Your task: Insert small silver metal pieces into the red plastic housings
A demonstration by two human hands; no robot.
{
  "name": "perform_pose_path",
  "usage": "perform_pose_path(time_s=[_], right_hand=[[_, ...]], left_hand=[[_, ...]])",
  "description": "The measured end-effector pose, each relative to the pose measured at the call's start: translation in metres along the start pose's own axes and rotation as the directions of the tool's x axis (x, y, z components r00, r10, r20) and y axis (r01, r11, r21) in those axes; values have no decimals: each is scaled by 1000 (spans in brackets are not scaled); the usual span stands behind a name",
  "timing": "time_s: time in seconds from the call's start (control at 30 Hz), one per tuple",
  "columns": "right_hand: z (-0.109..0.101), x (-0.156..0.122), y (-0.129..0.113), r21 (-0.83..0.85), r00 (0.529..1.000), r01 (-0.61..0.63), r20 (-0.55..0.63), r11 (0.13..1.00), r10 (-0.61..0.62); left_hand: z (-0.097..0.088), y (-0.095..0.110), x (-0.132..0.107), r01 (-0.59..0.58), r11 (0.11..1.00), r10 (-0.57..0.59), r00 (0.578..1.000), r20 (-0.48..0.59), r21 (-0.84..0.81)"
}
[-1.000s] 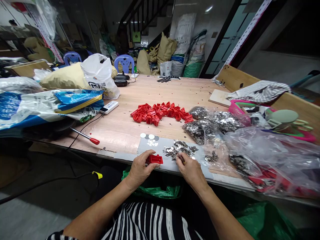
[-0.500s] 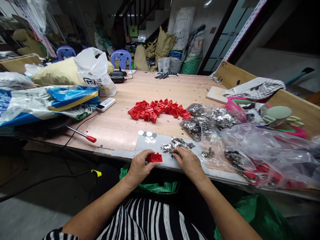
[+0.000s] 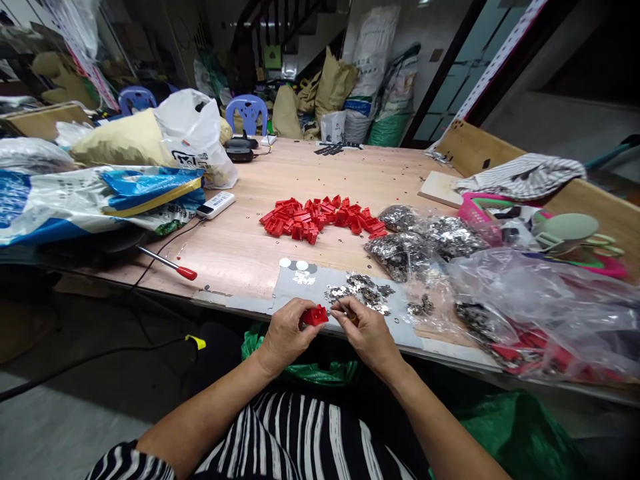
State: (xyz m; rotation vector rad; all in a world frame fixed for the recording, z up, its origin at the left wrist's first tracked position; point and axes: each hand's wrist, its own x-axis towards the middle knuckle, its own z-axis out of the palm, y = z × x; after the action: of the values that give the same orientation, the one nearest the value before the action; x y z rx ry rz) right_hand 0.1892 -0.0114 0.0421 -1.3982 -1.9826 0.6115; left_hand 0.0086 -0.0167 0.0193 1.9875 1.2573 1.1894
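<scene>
My left hand (image 3: pixel 286 339) is closed around a red plastic housing (image 3: pixel 316 315), its open side facing up and right. Close beside it, my right hand (image 3: pixel 369 333) pinches a thin tool with a yellowish-brown handle (image 3: pixel 353 319), perhaps a small screwdriver; its dark tip points toward the housing. A tiny metal part may be at my right fingertips, too small to make out. Just beyond the hands, small flat metal pieces (image 3: pixel 367 288) lie scattered on a grey sheet (image 3: pixel 285 293). Farther back is a heap of similar red housings (image 3: pixel 300 219).
Clear bags of metal parts (image 3: pixel 397 253) sit to the right, near a pink basket (image 3: pixel 480 215) and a large plastic bag (image 3: pixel 545 287). At left, a red-tipped lever (image 3: pixel 187 273) sticks out by a white device (image 3: pixel 217 205). A green bag (image 3: pixel 320 373) hangs below the table edge.
My right hand has moved left from the metal pieces to the red housing. The yellowish handle now shows in it. My left hand still holds the housing, slightly turned.
</scene>
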Motion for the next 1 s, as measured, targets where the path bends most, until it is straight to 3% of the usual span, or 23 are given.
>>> perform_pose_path(time_s=[0.2, 0.53, 0.73, 0.87, 1.0], right_hand=[[16, -4, 7, -46, 982, 175, -67, 983, -178], [16, -11, 8, -55, 977, 180, -106, 982, -185], [19, -14, 12, -89, 948, 254, -174, 963, -266], [19, -15, 9, -53, 965, 222, -132, 974, -227], [16, -16, 4, 47, 992, 104, -70, 993, -100]], left_hand=[[3, 1, -2, -104, 993, 105, 994, -26, 58], [8, 1, -5, -121, 989, 125, 991, -52, 85], [9, 1, -5, -125, 987, 132, 989, -64, 100], [9, 2, -6, -137, 986, 142, 989, -48, 97], [10, 3, -8, -168, 984, 171, 984, -52, 63]])
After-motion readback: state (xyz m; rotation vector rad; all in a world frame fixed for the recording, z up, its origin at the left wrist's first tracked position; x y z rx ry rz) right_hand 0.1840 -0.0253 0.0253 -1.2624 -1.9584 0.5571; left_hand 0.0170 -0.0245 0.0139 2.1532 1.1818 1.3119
